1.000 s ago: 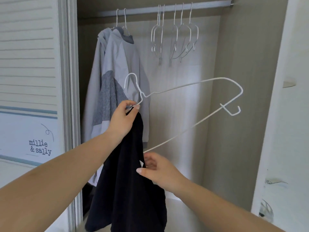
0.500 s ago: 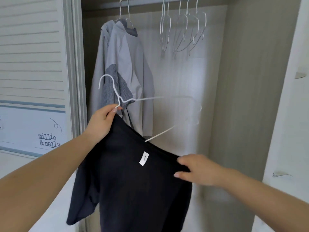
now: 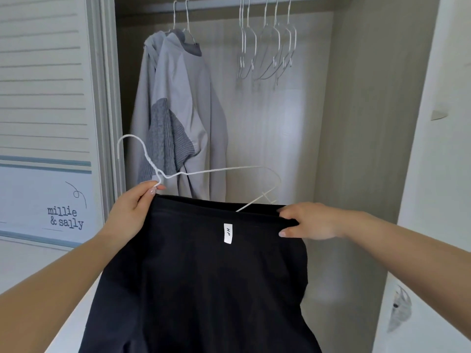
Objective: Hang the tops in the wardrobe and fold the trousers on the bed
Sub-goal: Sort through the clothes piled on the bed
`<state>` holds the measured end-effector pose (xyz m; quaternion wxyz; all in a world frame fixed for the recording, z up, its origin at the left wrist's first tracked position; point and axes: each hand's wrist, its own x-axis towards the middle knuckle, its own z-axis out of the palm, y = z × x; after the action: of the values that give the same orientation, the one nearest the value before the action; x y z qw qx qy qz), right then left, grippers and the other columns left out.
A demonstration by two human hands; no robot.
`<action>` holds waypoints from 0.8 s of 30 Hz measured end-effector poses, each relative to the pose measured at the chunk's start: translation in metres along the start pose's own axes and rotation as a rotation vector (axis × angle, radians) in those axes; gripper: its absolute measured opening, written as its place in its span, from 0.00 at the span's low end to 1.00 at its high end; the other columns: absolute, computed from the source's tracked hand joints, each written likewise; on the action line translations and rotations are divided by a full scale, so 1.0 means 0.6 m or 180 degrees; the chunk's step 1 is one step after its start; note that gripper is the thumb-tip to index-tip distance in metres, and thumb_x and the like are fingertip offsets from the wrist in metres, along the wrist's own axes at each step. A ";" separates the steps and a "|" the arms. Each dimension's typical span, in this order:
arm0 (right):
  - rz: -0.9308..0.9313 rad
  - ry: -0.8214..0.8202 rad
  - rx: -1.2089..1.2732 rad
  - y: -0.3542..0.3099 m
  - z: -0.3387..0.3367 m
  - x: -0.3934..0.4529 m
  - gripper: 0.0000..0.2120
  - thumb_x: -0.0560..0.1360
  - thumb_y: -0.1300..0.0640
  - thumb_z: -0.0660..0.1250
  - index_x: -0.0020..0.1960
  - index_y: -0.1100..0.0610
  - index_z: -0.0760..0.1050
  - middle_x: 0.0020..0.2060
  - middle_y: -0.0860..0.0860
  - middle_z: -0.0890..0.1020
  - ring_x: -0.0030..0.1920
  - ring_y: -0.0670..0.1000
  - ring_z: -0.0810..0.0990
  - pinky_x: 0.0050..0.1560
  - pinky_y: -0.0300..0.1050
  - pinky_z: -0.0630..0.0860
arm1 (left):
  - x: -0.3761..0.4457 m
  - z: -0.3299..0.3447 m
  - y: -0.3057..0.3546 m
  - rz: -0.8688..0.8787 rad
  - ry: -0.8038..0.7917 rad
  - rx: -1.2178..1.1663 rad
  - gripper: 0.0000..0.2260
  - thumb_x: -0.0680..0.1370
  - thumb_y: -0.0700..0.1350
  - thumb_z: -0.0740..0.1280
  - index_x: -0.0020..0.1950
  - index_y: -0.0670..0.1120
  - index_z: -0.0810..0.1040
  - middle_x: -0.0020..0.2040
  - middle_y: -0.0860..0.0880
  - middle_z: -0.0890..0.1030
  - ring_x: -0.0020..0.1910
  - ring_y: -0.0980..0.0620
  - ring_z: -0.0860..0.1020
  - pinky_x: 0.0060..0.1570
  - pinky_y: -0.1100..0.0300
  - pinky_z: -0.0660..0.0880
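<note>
Before open wardrobe [image 3: 362, 123]: left hand [image 3: 130, 215] pinched white wire hanger [image 3: 204, 171] plus black top [image 3: 204, 276]; right hand [image 3: 308, 222] gripped top's hem.

The top [image 3: 204, 289] held up is plain black, with a small white label [image 3: 227, 233] lettered in black. The hanger [image 3: 204, 171] is white wire. The hanging tops [image 3: 178, 115] are pale grey with a darker grey ribbed panel. The wardrobe [image 3: 356, 123] interior is beige woodgrain

Home bedroom closet: wardrobe rail [image 3: 254, 2] w/ wire hangers [image 3: 267, 47], hung grey tops [image 3: 178, 103], sliding door [image 3: 43, 98].
</note>
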<state>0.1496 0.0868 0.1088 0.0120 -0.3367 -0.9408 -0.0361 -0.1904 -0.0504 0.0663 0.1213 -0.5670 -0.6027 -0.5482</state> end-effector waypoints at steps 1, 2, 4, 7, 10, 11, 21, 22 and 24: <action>-0.0011 0.0014 -0.0010 -0.001 -0.001 0.000 0.15 0.78 0.43 0.60 0.56 0.53 0.74 0.60 0.46 0.76 0.59 0.51 0.75 0.62 0.52 0.70 | -0.002 0.000 0.002 -0.0026 0.0038 -0.0054 0.14 0.82 0.45 0.57 0.48 0.64 0.75 0.49 0.68 0.77 0.48 0.78 0.71 0.49 0.81 0.63; -0.0015 0.0028 -0.0026 -0.002 -0.003 0.000 0.15 0.78 0.43 0.60 0.56 0.53 0.74 0.59 0.46 0.76 0.58 0.51 0.75 0.61 0.52 0.70 | -0.003 -0.001 0.003 -0.0028 0.0056 -0.0077 0.14 0.82 0.45 0.57 0.48 0.64 0.75 0.49 0.68 0.77 0.47 0.78 0.71 0.48 0.80 0.63; -0.0008 0.0067 -0.0053 -0.001 -0.007 -0.001 0.16 0.78 0.43 0.60 0.56 0.53 0.74 0.57 0.46 0.76 0.58 0.51 0.75 0.61 0.52 0.70 | -0.006 -0.002 0.002 0.0034 -0.0027 -0.0012 0.13 0.82 0.45 0.57 0.49 0.62 0.76 0.50 0.67 0.77 0.48 0.75 0.71 0.48 0.82 0.62; -0.0064 0.0132 -0.0046 0.003 -0.014 -0.006 0.12 0.78 0.44 0.61 0.56 0.50 0.75 0.56 0.43 0.76 0.58 0.47 0.75 0.60 0.49 0.69 | -0.009 -0.001 -0.002 0.0234 -0.0204 0.0308 0.11 0.82 0.42 0.58 0.54 0.52 0.80 0.52 0.59 0.79 0.53 0.61 0.73 0.50 0.83 0.61; -0.0125 0.0225 -0.0348 0.003 -0.022 -0.010 0.12 0.78 0.43 0.60 0.52 0.51 0.75 0.54 0.44 0.76 0.57 0.48 0.74 0.54 0.46 0.65 | -0.010 -0.001 0.002 0.0676 -0.0406 0.0690 0.11 0.81 0.38 0.60 0.57 0.45 0.80 0.49 0.52 0.80 0.50 0.52 0.76 0.50 0.72 0.65; -0.0140 0.0279 -0.0547 0.001 -0.023 -0.010 0.14 0.78 0.43 0.60 0.52 0.51 0.76 0.57 0.45 0.76 0.59 0.48 0.74 0.54 0.47 0.63 | -0.010 -0.001 0.007 0.0790 -0.0527 0.0787 0.11 0.80 0.38 0.61 0.58 0.44 0.80 0.47 0.50 0.80 0.47 0.51 0.77 0.49 0.67 0.66; -0.0306 0.0668 -0.1070 -0.043 -0.046 0.015 0.14 0.81 0.46 0.54 0.56 0.50 0.76 0.49 0.46 0.80 0.52 0.50 0.74 0.62 0.48 0.58 | 0.019 0.039 0.101 0.1172 -0.0412 0.0586 0.08 0.79 0.40 0.64 0.55 0.41 0.82 0.48 0.48 0.82 0.48 0.52 0.78 0.50 0.68 0.68; -0.0262 0.0748 -0.0904 -0.042 -0.046 0.014 0.15 0.81 0.46 0.55 0.55 0.52 0.75 0.46 0.48 0.81 0.48 0.50 0.76 0.62 0.46 0.59 | 0.020 0.038 0.104 0.1148 -0.0313 0.0544 0.08 0.79 0.41 0.65 0.54 0.42 0.82 0.48 0.49 0.83 0.47 0.52 0.78 0.50 0.67 0.69; -0.0320 0.0987 -0.0708 -0.041 -0.045 0.010 0.15 0.81 0.45 0.56 0.55 0.54 0.74 0.42 0.50 0.81 0.44 0.52 0.78 0.58 0.44 0.64 | 0.023 0.039 0.108 0.1020 -0.0127 0.0455 0.07 0.78 0.43 0.66 0.52 0.43 0.82 0.46 0.49 0.83 0.45 0.52 0.79 0.49 0.63 0.72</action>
<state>0.1291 0.0697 0.1344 0.1177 -0.2789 -0.9336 -0.1919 -0.1306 -0.0401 0.1022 0.2351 -0.6565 -0.5444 -0.4662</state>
